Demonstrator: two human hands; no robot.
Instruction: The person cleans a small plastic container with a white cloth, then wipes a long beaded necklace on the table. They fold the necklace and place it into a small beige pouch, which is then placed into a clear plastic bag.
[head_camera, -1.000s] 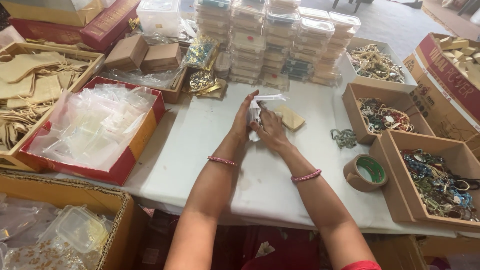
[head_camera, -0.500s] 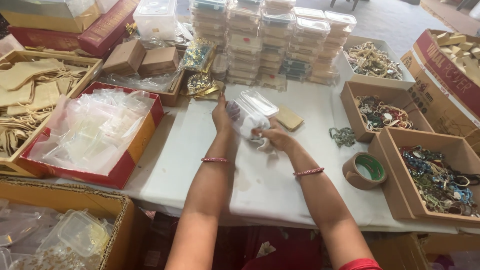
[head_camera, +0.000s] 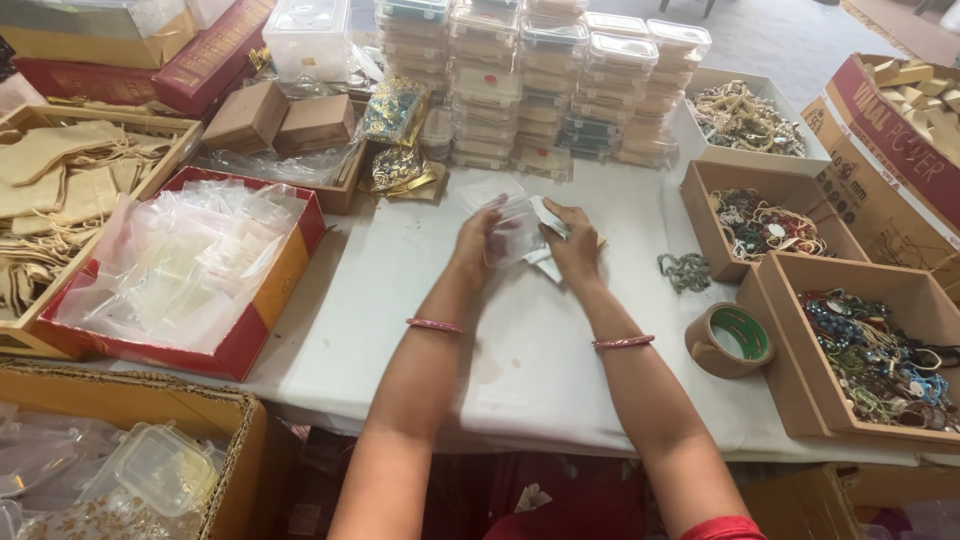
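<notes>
Starting at the bottom of the frame, a red sleeve edge (head_camera: 722, 527) shows at lower centre, and a cardboard box (head_camera: 230, 440) of plastic tubs fills the lower left corner. Both forearms rise from there to mid-frame over the white table (head_camera: 520, 370), each wrist wearing a pink bangle (head_camera: 434, 325). A second ago the hands were pressed together low on the table around something white; now they have lifted slightly and drawn a little apart, with a clear pouch (head_camera: 518, 232) stretched between them. The left hand (head_camera: 476, 238) has its fingers curled closed on the pouch's left edge, and the right hand (head_camera: 575, 245) pinches its right side with thumb and fingers; by my judgement the pouch has gone from being flattened to being held up and worked open or shut, though which one cannot be told. The pouch sits just above the table centre, a tan card (head_camera: 598, 240) half hidden behind the right hand. To the right lie a dark chain bundle (head_camera: 686, 271), a tape roll (head_camera: 730, 340) and open boxes of jewellery (head_camera: 880, 350). At left a red tray (head_camera: 265, 330) holds more clear pouches. Farthest back, stacked clear tubs (head_camera: 540, 90) line the top of the frame.
</notes>
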